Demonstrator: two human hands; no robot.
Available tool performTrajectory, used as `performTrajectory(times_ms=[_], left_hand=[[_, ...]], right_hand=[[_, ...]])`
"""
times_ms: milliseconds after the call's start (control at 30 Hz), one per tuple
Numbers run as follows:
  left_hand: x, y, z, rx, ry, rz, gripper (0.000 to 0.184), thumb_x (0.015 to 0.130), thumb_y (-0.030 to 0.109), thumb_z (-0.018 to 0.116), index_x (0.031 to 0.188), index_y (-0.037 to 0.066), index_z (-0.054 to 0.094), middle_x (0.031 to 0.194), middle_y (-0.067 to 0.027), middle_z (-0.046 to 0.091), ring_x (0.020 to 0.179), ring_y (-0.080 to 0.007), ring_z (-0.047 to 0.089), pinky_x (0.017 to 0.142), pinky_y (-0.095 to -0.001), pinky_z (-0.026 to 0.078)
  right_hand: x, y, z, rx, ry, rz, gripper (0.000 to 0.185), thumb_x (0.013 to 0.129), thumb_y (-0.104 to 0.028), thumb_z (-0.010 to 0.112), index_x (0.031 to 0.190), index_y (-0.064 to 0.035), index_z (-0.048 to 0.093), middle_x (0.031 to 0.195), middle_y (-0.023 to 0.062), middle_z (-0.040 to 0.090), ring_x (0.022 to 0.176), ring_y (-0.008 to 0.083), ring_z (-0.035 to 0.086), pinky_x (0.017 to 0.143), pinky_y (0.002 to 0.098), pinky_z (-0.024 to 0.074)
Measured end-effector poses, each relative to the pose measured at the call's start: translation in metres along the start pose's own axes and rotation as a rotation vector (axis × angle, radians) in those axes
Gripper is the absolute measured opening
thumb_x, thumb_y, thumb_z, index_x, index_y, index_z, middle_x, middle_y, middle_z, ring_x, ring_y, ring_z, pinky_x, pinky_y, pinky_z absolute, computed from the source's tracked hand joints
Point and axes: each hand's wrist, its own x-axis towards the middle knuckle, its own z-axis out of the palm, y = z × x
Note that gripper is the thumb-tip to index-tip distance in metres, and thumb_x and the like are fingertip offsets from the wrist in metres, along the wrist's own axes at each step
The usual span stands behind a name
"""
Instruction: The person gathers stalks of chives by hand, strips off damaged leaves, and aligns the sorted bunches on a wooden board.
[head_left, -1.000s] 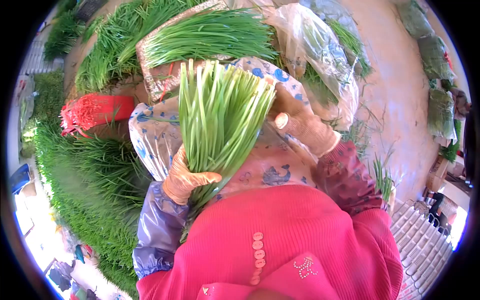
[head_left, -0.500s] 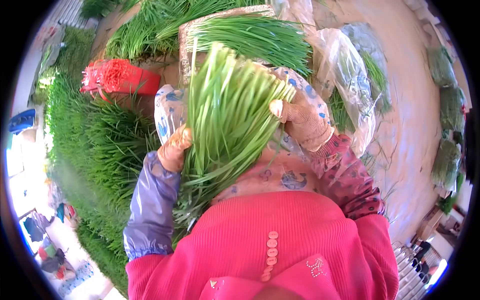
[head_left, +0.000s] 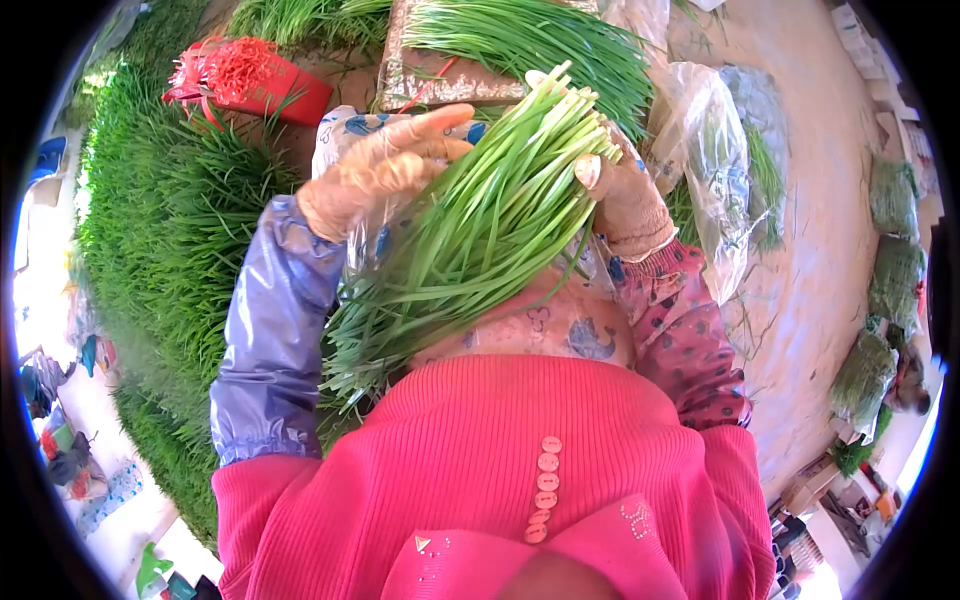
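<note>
A thick bunch of Chinese chives (head_left: 500, 215) lies slantwise over my lap, pale cut ends at the upper right and leafy tips at the lower left. My right hand (head_left: 632, 208), in a tan glove, is closed round the bunch near its pale ends, thumb on top. In a similar glove, my left hand (head_left: 385, 172) is open at the bunch's left side, fingers stretched towards the stems; whether the fingertips touch them I cannot tell. Beyond my hands, more chives (head_left: 540, 45) lie on a patterned board (head_left: 440, 85).
At the upper left stands a red box (head_left: 290, 88) topped with red ties (head_left: 225, 70). A large bank of greens (head_left: 190, 260) fills the left side. Clear plastic bags (head_left: 715, 170) lie to the right, and several bagged bundles (head_left: 893, 290) line the far right.
My left hand has let go of the bunch's side and moved up with fingers spread. The bunch has tilted to the right, its pale ends now closer together in my right hand.
</note>
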Motion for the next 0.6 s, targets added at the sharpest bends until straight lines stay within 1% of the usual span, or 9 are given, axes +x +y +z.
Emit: performTrajectory(times_ms=[100, 167, 200, 233, 300, 433, 500, 533, 600], left_hand=[[0.004, 0.017, 0.011, -0.033, -0.037, -0.005, 0.083, 0.087, 0.036, 0.068, 0.148, 0.003, 0.023, 0.134, -0.0154, 0.050, 0.121, -0.0235, 0.050, 0.104, -0.0348, 0.038], [0.015, 0.025, 0.038, 0.750, 0.051, 0.013, 0.096, 0.079, 0.043, 0.074, 0.148, 0.001, 0.023, 0.139, -0.0202, 0.045, 0.125, -0.0237, 0.048, 0.103, -0.0350, 0.037], [0.017, 0.000, 0.041, 0.912, 0.139, 0.240, 0.087, 0.084, 0.035, 0.071, 0.147, -0.001, 0.024, 0.132, -0.0192, 0.051, 0.121, -0.0231, 0.051, 0.101, -0.0344, 0.040], [0.020, -0.007, 0.053, 0.822, 0.198, 0.256, 0.083, 0.083, 0.029, 0.071, 0.145, -0.003, 0.026, 0.126, -0.0201, 0.055, 0.118, -0.0259, 0.054, 0.099, -0.0353, 0.042], [0.019, 0.004, 0.077, 1.113, 0.292, -0.122, 0.085, 0.079, 0.023, 0.073, 0.144, -0.004, 0.026, 0.126, -0.0215, 0.055, 0.118, -0.0302, 0.054, 0.098, -0.0360, 0.043], [0.026, 0.008, 0.095, 1.081, 0.310, -0.223, 0.085, 0.075, 0.017, 0.072, 0.144, -0.002, 0.026, 0.128, -0.0232, 0.052, 0.119, -0.0321, 0.053, 0.099, -0.0354, 0.043], [0.029, -0.006, 0.089, 0.918, 0.372, -0.097, 0.084, 0.076, 0.019, 0.067, 0.146, 0.005, 0.022, 0.125, -0.0266, 0.053, 0.112, -0.0410, 0.055, 0.097, -0.0390, 0.044], [0.028, -0.010, 0.088, 0.915, 0.390, 0.142, 0.091, 0.072, 0.012, 0.067, 0.148, 0.007, 0.017, 0.123, -0.0237, 0.055, 0.107, -0.0406, 0.058, 0.095, -0.0380, 0.045], [0.026, -0.013, 0.084, 0.918, 0.450, 0.122, 0.092, 0.071, 0.008, 0.067, 0.149, 0.007, 0.017, 0.121, -0.0211, 0.055, 0.109, -0.0349, 0.057, 0.096, -0.0362, 0.044]], right_hand=[[-0.008, -0.016, 0.020, -0.105, 0.080, 0.086, 0.068, 0.075, -0.006, 0.072, 0.137, -0.0011, 0.044, 0.119, 0.0070, 0.061, 0.104, 0.0183, 0.059, 0.092, 0.0307, 0.0479], [-0.007, -0.039, 0.045, -0.071, 0.042, 0.165, 0.075, 0.075, -0.011, 0.075, 0.140, 0.0012, 0.039, 0.122, 0.0083, 0.059, 0.109, 0.0188, 0.057, 0.096, 0.0307, 0.0452], [-0.007, -0.041, 0.053, -0.021, 0.015, 0.115, 0.078, 0.075, -0.010, 0.075, 0.142, 0.0004, 0.036, 0.124, 0.0086, 0.057, 0.111, 0.0187, 0.056, 0.097, 0.0307, 0.0446], [-0.006, -0.040, 0.060, 0.029, -0.011, 0.069, 0.081, 0.075, -0.010, 0.075, 0.143, -0.0005, 0.034, 0.127, 0.0090, 0.055, 0.112, 0.0186, 0.055, 0.098, 0.0306, 0.0440], [-0.007, -0.031, 0.063, 0.044, 0.068, -0.020, 0.079, 0.076, -0.006, 0.071, 0.145, -0.0052, 0.032, 0.127, 0.0082, 0.055, 0.110, 0.0164, 0.055, 0.095, 0.0288, 0.0456], [-0.016, -0.044, 0.070, -0.200, 0.188, 0.057, 0.048, 0.079, -0.001, 0.066, 0.125, -0.0049, 0.052, 0.111, 0.0090, 0.063, 0.094, 0.0128, 0.059, 0.081, 0.0261, 0.0498], [-0.015, -0.038, 0.065, -0.156, 0.240, 0.034, 0.036, 0.080, 0.001, 0.064, 0.115, -0.0046, 0.057, 0.105, 0.0094, 0.065, 0.088, 0.0121, 0.060, 0.077, 0.0259, 0.0506], [-0.014, -0.037, 0.063, -0.052, 0.257, -0.010, 0.029, 0.081, 0.003, 0.062, 0.109, -0.0045, 0.059, 0.102, 0.0099, 0.066, 0.087, 0.0132, 0.061, 0.077, 0.0266, 0.0512], [-0.013, -0.044, 0.061, 0.040, 0.262, -0.119, 0.022, 0.083, 0.008, 0.058, 0.101, -0.0042, 0.059, 0.099, 0.0120, 0.067, 0.086, 0.0176, 0.064, 0.075, 0.0294, 0.0537]])
